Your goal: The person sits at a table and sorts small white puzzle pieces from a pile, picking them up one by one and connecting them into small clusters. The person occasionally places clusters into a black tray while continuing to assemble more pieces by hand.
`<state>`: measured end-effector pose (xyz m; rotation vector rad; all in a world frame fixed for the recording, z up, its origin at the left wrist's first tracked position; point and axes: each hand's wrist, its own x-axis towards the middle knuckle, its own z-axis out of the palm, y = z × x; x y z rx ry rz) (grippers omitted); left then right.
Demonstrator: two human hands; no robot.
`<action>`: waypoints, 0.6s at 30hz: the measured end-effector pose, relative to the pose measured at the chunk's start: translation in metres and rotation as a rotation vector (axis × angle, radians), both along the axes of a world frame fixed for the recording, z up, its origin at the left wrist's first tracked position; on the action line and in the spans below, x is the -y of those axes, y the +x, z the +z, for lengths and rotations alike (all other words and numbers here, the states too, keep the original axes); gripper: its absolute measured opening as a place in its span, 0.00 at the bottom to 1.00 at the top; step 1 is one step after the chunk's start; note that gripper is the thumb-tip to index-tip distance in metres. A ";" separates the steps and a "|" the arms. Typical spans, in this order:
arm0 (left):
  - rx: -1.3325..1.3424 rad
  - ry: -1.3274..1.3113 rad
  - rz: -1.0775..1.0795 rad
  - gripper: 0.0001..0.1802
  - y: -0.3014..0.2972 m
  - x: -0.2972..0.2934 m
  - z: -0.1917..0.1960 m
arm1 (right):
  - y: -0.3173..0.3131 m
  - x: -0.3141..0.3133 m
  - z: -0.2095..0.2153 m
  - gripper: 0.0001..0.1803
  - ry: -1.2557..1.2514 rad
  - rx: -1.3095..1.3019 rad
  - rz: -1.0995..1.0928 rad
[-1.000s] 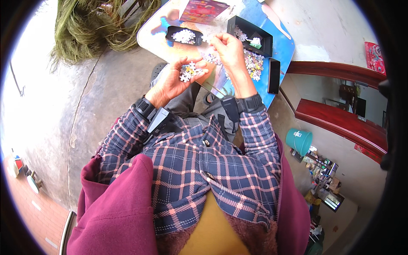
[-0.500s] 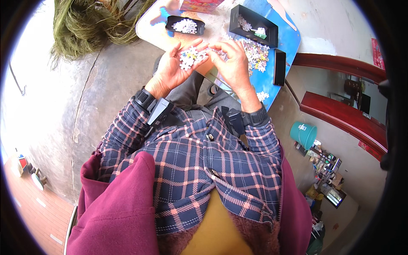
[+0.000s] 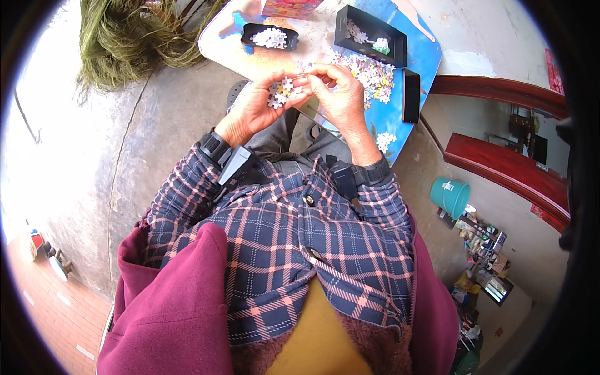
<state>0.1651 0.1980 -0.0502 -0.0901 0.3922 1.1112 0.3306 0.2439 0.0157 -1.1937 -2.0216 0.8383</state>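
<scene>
Loosely cupped puzzle pieces (image 3: 279, 94), in left hand (image 3: 253, 106), near right hand (image 3: 342, 100)

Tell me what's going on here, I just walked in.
Someone is handling puzzle pieces at a table. Their left hand, palm up, cups a small pile of pieces. The right hand has its fingertips at the left hand's fingertips; whether they pinch a piece is too small to tell. On the table, a loose heap lies beside a black box, and a smaller black tray holds pale pieces.
</scene>
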 end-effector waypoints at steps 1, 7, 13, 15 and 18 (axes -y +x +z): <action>-0.115 -0.017 0.023 0.17 0.004 0.002 0.003 | 0.001 0.001 -0.001 0.08 -0.030 -0.037 -0.011; -0.207 0.028 -0.084 0.10 0.003 0.007 0.012 | 0.002 -0.003 -0.009 0.09 0.212 -0.056 0.084; -0.362 0.127 0.028 0.08 0.002 0.006 0.008 | -0.001 0.001 -0.016 0.06 0.028 -0.116 -0.018; -0.388 0.130 0.054 0.07 0.001 0.007 0.006 | -0.001 0.002 -0.020 0.05 -0.108 -0.182 -0.061; -0.399 0.142 0.069 0.06 0.000 0.006 0.005 | 0.002 -0.001 -0.025 0.08 -0.234 -0.230 -0.059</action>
